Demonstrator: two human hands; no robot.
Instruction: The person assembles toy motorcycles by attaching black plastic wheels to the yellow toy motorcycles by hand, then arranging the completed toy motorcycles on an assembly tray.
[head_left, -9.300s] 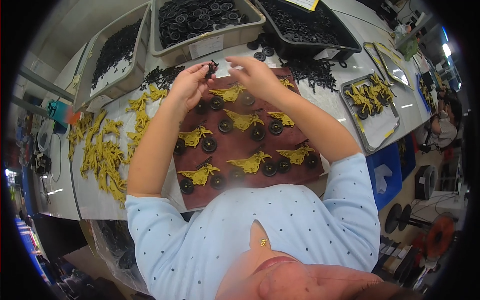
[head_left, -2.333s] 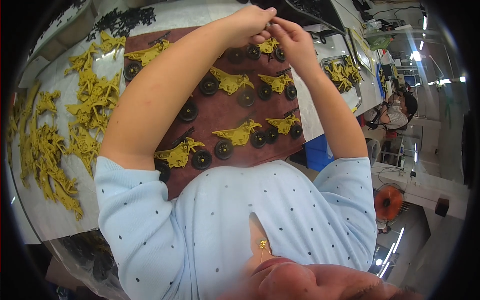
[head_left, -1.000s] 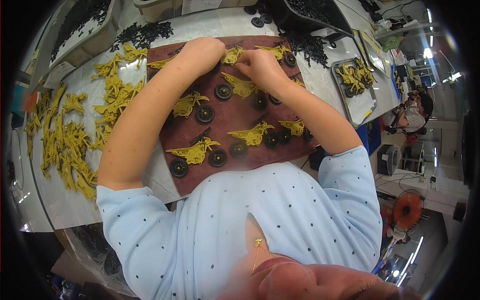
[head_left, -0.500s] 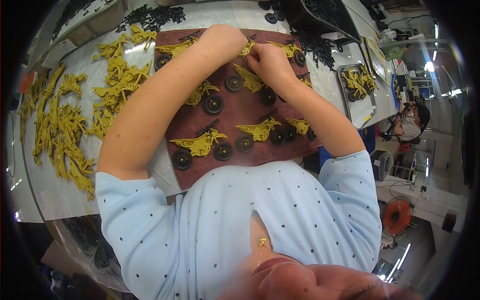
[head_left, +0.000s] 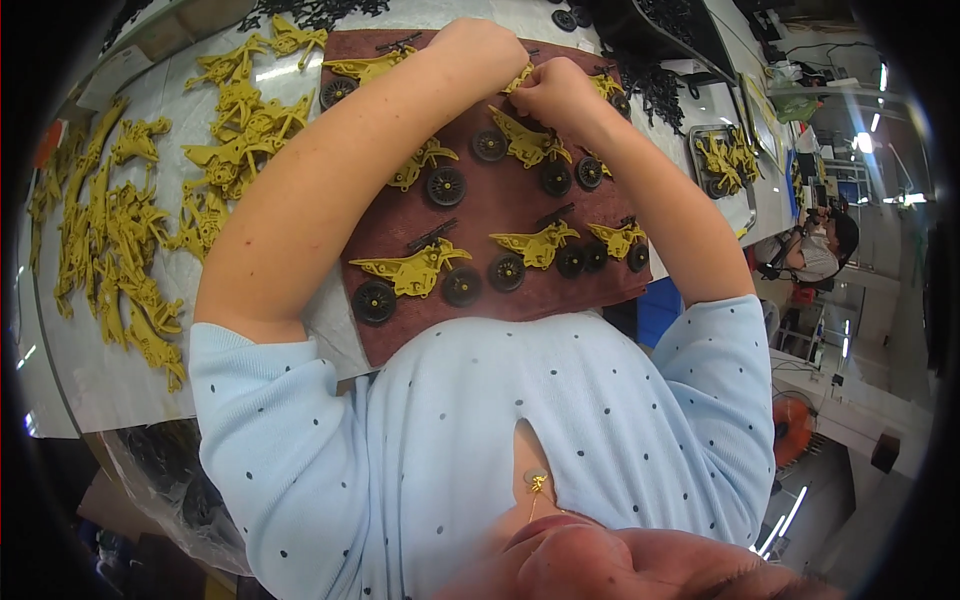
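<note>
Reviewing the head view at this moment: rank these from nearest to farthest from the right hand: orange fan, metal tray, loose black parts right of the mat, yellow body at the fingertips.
From the right hand:
1. Yellow body: at its fingertips.
2. Loose black parts: right, on the table.
3. Metal tray: farther right.
4. Orange fan: lower right, beyond the table.

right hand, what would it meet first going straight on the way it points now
The right hand would probably meet the yellow bike part between the hands first, then the left hand; how deep each lies is hard to judge.
</note>
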